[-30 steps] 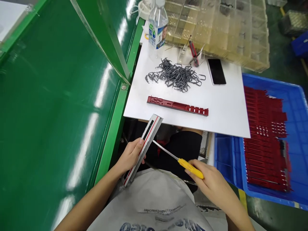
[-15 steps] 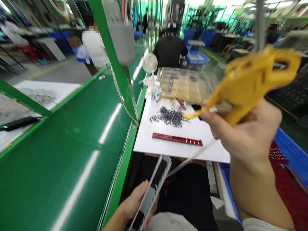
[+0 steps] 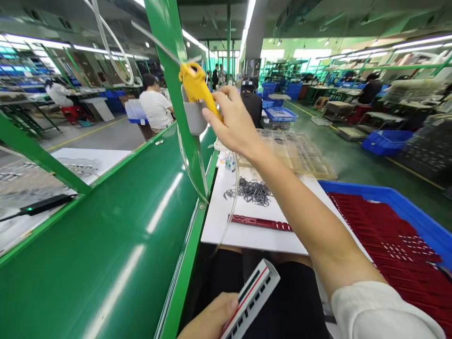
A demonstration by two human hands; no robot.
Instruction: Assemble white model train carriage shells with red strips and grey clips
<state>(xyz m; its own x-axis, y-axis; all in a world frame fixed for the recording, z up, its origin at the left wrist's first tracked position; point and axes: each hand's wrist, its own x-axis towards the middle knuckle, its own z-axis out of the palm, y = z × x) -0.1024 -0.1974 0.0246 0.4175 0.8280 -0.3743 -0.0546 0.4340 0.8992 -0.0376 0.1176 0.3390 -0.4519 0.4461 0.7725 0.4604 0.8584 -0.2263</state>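
Observation:
My right hand [image 3: 231, 115] is raised at the green post, its fingers closed round the yellow air gun [image 3: 196, 84]. The gun is at the grey holder [image 3: 195, 117] fixed to the post. Low in the view, my left hand [image 3: 215, 315] grips a long pale slotted bar [image 3: 252, 299] with a red line along it, held tilted above my lap. On the white table [image 3: 215, 230] lie a dark red slotted strip [image 3: 259, 222] and a pile of grey hook-like pieces [image 3: 256, 191], partly behind my right forearm.
A green conveyor belt [image 3: 116, 235] runs along the left. The compartment tray [image 3: 300, 153] is at the table's back. A blue crate [image 3: 381, 190] of dark red parts stands at the right. A clear hose hangs across the table. Several people sit farther off.
My right hand has carried the yellow gun from the right up and left to the post's holder. The bar in my left hand has turned, showing its slotted side. The head view has lifted.

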